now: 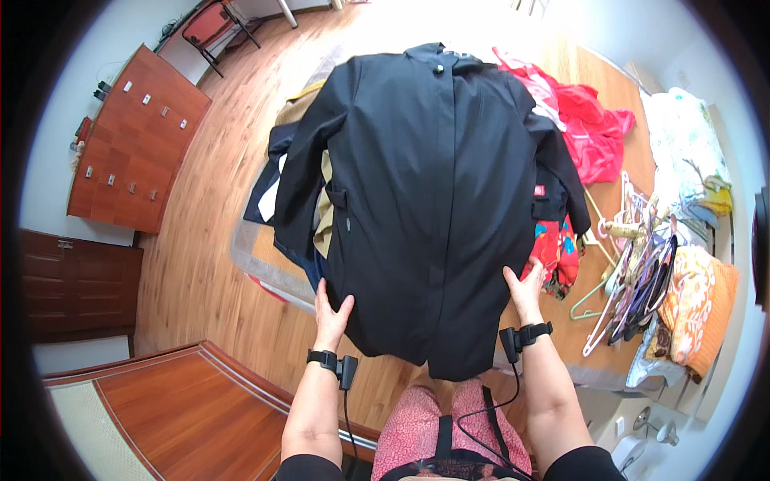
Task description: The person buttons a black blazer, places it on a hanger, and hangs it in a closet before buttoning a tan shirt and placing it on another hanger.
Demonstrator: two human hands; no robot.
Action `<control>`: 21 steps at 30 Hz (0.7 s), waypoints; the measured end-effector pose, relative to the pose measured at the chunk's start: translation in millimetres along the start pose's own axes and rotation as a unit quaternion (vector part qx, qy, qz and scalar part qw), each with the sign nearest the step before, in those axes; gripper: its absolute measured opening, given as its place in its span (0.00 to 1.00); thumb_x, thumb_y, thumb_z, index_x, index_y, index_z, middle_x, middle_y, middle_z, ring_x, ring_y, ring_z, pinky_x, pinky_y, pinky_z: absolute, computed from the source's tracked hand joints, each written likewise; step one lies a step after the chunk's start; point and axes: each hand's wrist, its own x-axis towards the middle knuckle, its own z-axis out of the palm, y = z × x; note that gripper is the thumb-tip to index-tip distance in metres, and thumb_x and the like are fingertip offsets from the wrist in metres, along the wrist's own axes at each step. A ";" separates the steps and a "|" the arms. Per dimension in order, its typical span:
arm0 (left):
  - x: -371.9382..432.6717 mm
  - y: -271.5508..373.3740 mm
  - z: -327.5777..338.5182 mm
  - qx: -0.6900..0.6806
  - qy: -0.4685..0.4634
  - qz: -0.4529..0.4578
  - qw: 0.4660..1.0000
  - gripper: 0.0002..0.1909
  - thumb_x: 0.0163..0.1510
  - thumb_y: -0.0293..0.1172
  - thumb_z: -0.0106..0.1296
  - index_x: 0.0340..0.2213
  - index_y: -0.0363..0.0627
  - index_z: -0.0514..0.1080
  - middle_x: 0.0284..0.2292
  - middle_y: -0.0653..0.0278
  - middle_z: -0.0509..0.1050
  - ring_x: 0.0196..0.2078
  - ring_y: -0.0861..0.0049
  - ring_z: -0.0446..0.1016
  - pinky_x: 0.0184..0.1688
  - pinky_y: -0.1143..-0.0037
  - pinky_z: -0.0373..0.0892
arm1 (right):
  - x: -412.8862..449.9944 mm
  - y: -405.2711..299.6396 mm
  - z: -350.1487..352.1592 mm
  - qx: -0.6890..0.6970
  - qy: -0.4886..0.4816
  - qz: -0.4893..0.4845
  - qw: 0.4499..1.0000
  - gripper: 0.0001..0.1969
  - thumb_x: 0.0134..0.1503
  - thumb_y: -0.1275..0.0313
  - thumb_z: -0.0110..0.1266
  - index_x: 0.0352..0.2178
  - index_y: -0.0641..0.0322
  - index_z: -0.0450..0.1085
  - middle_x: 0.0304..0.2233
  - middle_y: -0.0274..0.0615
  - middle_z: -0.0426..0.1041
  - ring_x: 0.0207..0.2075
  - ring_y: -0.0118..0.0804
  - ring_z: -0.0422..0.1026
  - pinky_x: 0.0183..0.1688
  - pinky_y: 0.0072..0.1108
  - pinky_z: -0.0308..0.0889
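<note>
A black coat (pixel 391 180) lies front up with its sleeves spread, on top of other clothes. Its collar points away from me, and the hem reaches past the bed's front edge, above my legs. My left hand (pixel 332 317) is at the coat's lower left side, thumb and fingers spread. Opposite it, my right hand (pixel 527 290) rests by the lower right side, its thumb against the cloth and the fingers apart. No cloth looks pinched in either hand. Under the coat's right side, a red patterned garment (pixel 550 243) partly shows.
Pink-red clothing (pixel 592 132) lies beyond the right sleeve. Several tangled hangers (pixel 637 264) sit on the bed mat (pixel 625 78), near an orange patterned cloth (pixel 701 300). Dark and tan clothes (pixel 298 111) stick out at left. A wooden panel (pixel 192 409) stands at front left.
</note>
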 end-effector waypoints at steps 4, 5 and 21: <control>15.0 7.5 13.4 -0.092 -0.064 -0.067 0.991 0.32 0.48 0.39 0.54 0.49 0.33 0.57 0.44 0.48 0.67 0.48 0.63 0.66 0.50 0.72 0.61 | 17.4 26.5 9.0 0.296 -0.190 0.126 0.928 0.21 0.48 0.68 0.55 0.43 0.68 0.64 0.39 0.46 0.71 0.41 0.37 0.70 0.44 0.24 0.62; 17.0 2.4 12.8 -0.074 -0.063 -0.060 0.993 0.27 0.49 0.38 0.53 0.46 0.32 0.62 0.41 0.50 0.71 0.45 0.64 0.69 0.48 0.73 0.63 | 16.3 26.3 10.2 0.304 -0.189 0.108 0.927 0.20 0.48 0.68 0.54 0.42 0.66 0.66 0.38 0.45 0.73 0.40 0.37 0.70 0.44 0.24 0.63; -144.1 14.0 -48.9 0.191 -0.265 0.073 0.942 0.19 0.52 0.38 0.49 0.16 0.36 0.66 0.18 0.48 0.68 0.23 0.52 0.68 0.25 0.65 0.63 | -81.5 76.2 -118.5 0.162 -0.400 0.109 0.896 0.16 0.48 0.72 0.53 0.40 0.63 0.68 0.35 0.49 0.74 0.39 0.42 0.73 0.42 0.26 0.65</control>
